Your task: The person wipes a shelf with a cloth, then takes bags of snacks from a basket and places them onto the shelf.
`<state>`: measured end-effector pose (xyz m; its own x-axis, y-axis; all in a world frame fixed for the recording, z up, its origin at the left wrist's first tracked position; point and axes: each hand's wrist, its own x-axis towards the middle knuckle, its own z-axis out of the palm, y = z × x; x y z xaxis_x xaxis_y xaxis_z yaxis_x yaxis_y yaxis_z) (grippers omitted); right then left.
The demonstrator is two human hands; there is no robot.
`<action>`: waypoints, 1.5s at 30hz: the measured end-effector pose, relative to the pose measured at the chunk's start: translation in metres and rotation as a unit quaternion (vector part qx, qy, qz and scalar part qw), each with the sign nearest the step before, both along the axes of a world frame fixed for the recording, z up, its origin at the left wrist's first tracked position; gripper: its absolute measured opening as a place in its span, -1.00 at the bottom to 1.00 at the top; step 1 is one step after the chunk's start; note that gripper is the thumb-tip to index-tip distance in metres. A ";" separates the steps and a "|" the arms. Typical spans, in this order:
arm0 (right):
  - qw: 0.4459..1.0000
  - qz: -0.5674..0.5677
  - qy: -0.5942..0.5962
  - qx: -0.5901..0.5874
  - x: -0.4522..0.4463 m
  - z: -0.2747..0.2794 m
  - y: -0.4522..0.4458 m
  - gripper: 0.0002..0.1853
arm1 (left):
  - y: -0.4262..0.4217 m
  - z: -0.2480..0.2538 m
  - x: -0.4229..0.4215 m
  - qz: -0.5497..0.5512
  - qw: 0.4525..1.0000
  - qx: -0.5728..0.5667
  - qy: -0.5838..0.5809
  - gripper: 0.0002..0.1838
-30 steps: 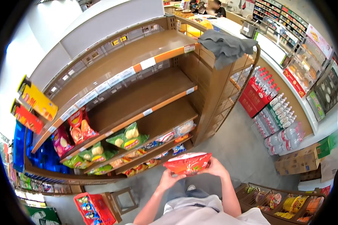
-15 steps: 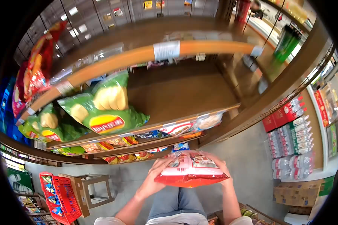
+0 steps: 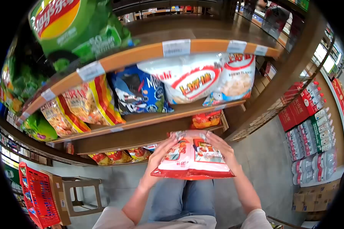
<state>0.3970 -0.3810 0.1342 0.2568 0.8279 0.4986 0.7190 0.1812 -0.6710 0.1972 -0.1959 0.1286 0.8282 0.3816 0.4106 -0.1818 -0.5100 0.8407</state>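
Between my two hands is a pink and red snack bag [image 3: 191, 160] with printed pictures, held in front of my legs. My left hand [image 3: 159, 154] grips its left side, and the fingers of my right hand [image 3: 223, 152] curl over its right side. Just beyond the bag, a red-orange snack bag [image 3: 206, 119] lies on a lower shelf [image 3: 141, 138]. On the shelf above stand a blue bag [image 3: 138, 91], white shrimp flakes bags [image 3: 233, 82] and red-yellow bags [image 3: 91, 100].
A green chip bag [image 3: 78, 32] sits on the upper shelf. To the left are a red basket [image 3: 42, 198] with packets and a stool [image 3: 80, 194]. Bottled water packs [image 3: 315, 168] and cardboard boxes [image 3: 315, 198] stand at the right. A post [image 3: 279, 84] ends the shelving.
My view has dropped lower and closer to the shelving, so the shrimp flakes shelf now appears larger and higher. Both hands keep hold of the pink and red bag.
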 end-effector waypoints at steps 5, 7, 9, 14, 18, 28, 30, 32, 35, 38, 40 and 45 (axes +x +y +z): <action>0.999 -0.041 0.012 -0.004 0.013 -0.029 -0.008 -0.37 | -0.016 -0.015 0.007 0.010 1.000 0.015 -0.016 -0.30; 0.997 -0.053 -0.065 -0.008 0.009 -0.026 0.004 -0.33 | -0.012 -0.023 0.001 0.053 0.997 0.038 -0.032 -0.28; 1.000 -0.003 -0.010 -0.002 0.005 -0.030 0.021 -0.29 | -0.004 -0.048 0.000 0.083 0.995 -0.054 -0.013 -0.21; 0.999 0.046 0.000 0.026 0.007 -0.073 0.082 -0.18 | 0.034 -0.080 -0.008 0.156 0.977 0.146 0.018 -0.32; 0.993 0.033 0.091 0.073 0.005 -0.101 0.118 -0.28 | 0.066 -0.108 -0.011 0.161 0.985 0.059 0.030 -0.38; 0.971 -0.029 0.236 0.012 0.009 -0.137 0.146 -0.08 | 0.086 -0.096 0.019 0.122 0.980 -0.150 0.043 -0.43; 0.973 -0.063 0.224 -0.006 0.004 -0.130 0.148 -0.10 | 0.094 -0.101 0.026 0.105 0.979 -0.172 0.036 -0.44; 0.966 -0.068 0.243 -0.057 -0.003 -0.104 0.140 -0.12 | 0.096 -0.104 0.035 0.125 0.972 -0.192 0.041 -0.43; 0.972 -0.127 0.195 -0.020 -0.009 -0.113 0.148 -0.10 | 0.094 -0.105 0.046 0.156 0.960 -0.228 0.036 -0.40; 0.965 -0.152 0.214 -0.031 -0.016 -0.119 0.142 -0.11 | 0.093 -0.112 0.057 0.199 0.960 -0.193 0.032 -0.46; 0.963 -0.189 0.191 -0.032 -0.023 -0.124 0.138 -0.17 | 0.093 -0.116 0.061 0.197 0.961 -0.190 0.027 -0.47; 0.970 -0.196 0.146 -0.011 -0.027 -0.136 0.130 -0.20 | 0.089 -0.112 0.067 0.186 0.964 -0.183 0.042 -0.48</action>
